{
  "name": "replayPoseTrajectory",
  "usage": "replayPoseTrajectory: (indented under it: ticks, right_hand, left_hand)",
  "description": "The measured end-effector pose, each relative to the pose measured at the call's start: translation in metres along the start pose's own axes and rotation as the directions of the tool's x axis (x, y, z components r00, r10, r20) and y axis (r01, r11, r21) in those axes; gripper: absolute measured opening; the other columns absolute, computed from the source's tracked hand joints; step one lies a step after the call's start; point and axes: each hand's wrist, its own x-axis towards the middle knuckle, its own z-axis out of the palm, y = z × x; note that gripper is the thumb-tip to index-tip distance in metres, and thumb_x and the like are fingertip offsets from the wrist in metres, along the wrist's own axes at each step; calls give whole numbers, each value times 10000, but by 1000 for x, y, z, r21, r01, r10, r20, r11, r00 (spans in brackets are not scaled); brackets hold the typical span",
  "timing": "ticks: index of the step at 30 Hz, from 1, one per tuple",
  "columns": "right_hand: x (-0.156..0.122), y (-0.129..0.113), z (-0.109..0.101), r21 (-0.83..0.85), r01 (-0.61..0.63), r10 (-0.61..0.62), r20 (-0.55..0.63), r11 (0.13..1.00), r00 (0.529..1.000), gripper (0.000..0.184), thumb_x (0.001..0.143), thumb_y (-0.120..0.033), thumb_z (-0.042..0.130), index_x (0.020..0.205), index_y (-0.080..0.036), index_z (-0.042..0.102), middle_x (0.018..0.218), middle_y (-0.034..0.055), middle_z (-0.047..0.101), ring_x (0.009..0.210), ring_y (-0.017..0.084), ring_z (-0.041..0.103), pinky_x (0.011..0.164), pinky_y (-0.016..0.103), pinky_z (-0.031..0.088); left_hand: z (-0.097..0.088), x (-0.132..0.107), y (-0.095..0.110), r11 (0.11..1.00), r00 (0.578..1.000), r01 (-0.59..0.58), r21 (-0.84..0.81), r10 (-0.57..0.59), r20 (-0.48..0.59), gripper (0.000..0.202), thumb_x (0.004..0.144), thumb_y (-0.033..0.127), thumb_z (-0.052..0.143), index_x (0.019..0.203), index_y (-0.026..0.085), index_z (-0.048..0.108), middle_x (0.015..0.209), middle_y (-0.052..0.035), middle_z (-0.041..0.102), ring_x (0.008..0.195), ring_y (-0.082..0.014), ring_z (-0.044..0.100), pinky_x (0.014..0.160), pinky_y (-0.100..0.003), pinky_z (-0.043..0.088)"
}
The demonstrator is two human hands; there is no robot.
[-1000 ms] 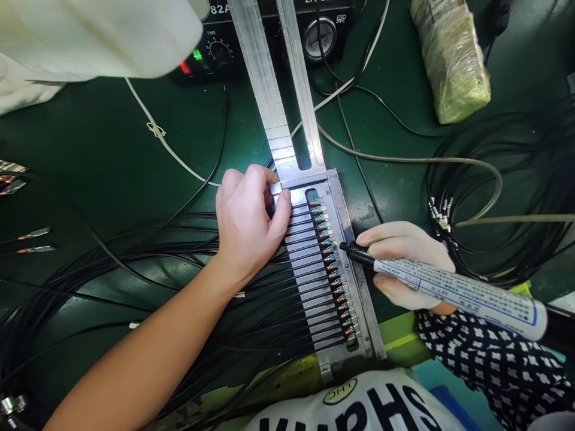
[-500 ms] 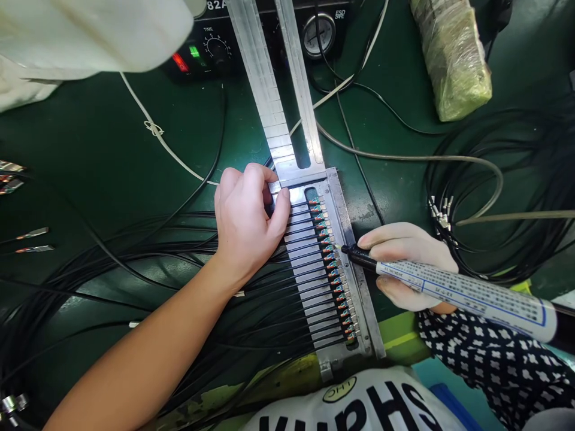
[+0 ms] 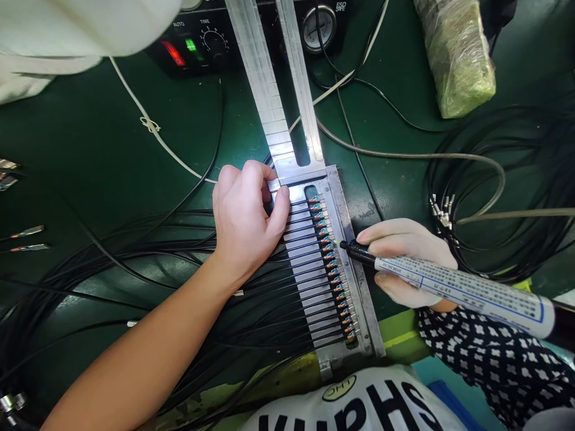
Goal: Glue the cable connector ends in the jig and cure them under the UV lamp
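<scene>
The right grip (image 3: pixel 406 254), gloved in white, is closed around a thick marker pen (image 3: pixel 467 293), its dark tip pointing at a row of small connectors (image 3: pixel 335 279) about midway along; whether it touches them is too small to tell. The connectors lie in a slotted metal jig (image 3: pixel 326 358) on the green table (image 3: pixel 175 114), with black cables (image 3: pixel 306 250) running out to the left. The bare left grip (image 3: pixel 247 218) rests at the jig's upper left corner, thumb on the plate, fingers curled; how tightly it holds, I cannot tell.
</scene>
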Motion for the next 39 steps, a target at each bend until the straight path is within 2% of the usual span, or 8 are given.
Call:
replayPoseTrajectory:
  ticks: [6,15,20,24,29,39]
  right_hand:
    - [0,-2,1,1,-38,38,-10,999,999,317,782,-274,812,1065,-173,712,1037,110,752,920,236,743,809,347,658]
    - [0,-4,1,-38,-26,25,-13,999,1000,310,788,-280,807,1070,-193,710,1044,99,754,935,239,744,831,348,657]
    - [-10,-10,-1,-23,5,-6,-45,1000,999,372,773,-274,820,1118,-182,715,1061,103,754,963,255,742,814,348,667]
    - [-16,-13,2,-25,-2,1,-45,1000,999,351,769,-278,822,1090,-175,725,1027,99,757,915,246,749,764,335,675]
    - [-13,-12,4,-20,-45,44,-33,999,998,317,785,-273,811,1075,-180,721,1032,99,758,915,233,754,788,329,663]
    - [-12,-10,4,5,-23,23,-25,1000,999,340,782,-248,817,1091,-151,717,1033,117,754,932,240,751,795,330,661]
  left_hand:
    - [1,0,0,1000,1000,2,3,-2,-5,137,918,304,591,1031,240,548,794,-43,547,968,-291,553,839,-429,434]
    - [1,0,-1,1000,1000,-10,-5,9,-15,136,914,304,598,1024,241,550,791,-40,552,969,-292,561,840,-430,437]
    - [0,0,0,1000,1000,-7,-8,7,-9,133,913,306,603,1014,239,548,802,-45,558,967,-293,553,839,-430,433]
    - [0,0,0,1000,1000,-9,-13,9,-5,139,916,311,593,1027,239,551,805,-47,555,972,-293,548,857,-439,439]
    - [2,-1,-2,1000,1000,-13,-1,13,-22,150,918,329,588,1036,241,559,808,-47,544,971,-290,560,849,-439,457]
    - [2,0,-2,1000,1000,-15,-14,15,-16,148,923,321,589,1043,243,553,839,-50,539,980,-286,556,876,-443,464]
